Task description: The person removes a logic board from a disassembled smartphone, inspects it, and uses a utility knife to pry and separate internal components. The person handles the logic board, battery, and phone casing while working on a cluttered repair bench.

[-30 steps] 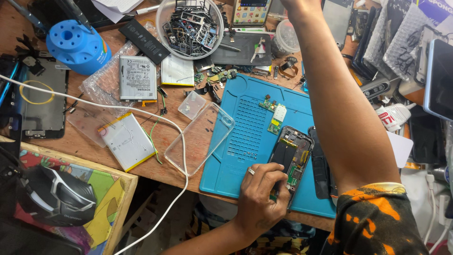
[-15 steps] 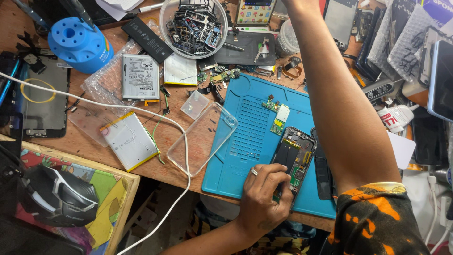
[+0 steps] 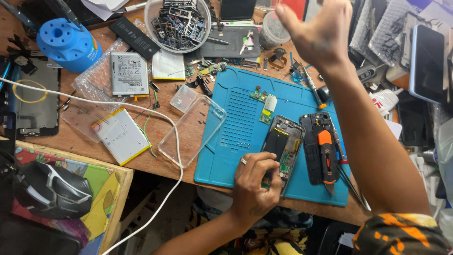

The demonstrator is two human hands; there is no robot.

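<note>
An opened phone (image 3: 282, 144) with its insides bare lies on a blue work mat (image 3: 236, 137). My left hand (image 3: 255, 184), a ring on one finger, grips the phone's near end. Right of the phone lies a black back cover (image 3: 314, 127) with an orange-handled tool (image 3: 326, 158) resting on it. A small green circuit board (image 3: 268, 106) sits on the mat just beyond the phone. My right hand (image 3: 316, 33) is raised over the far side of the bench, its fingertips cut off by the top edge, and I cannot see whether it holds anything.
A clear phone case (image 3: 193, 130), two flat batteries (image 3: 121, 134) (image 3: 128, 73) and a white cable (image 3: 94, 101) lie left of the mat. A blue round stand (image 3: 68, 42) and a bowl of metal parts (image 3: 177, 21) stand at the back. Phones and tools crowd the right side.
My right hand has drawn back from beyond the top edge and now shows in view. The back cover and orange tool are uncovered. My left hand stays on the phone.
</note>
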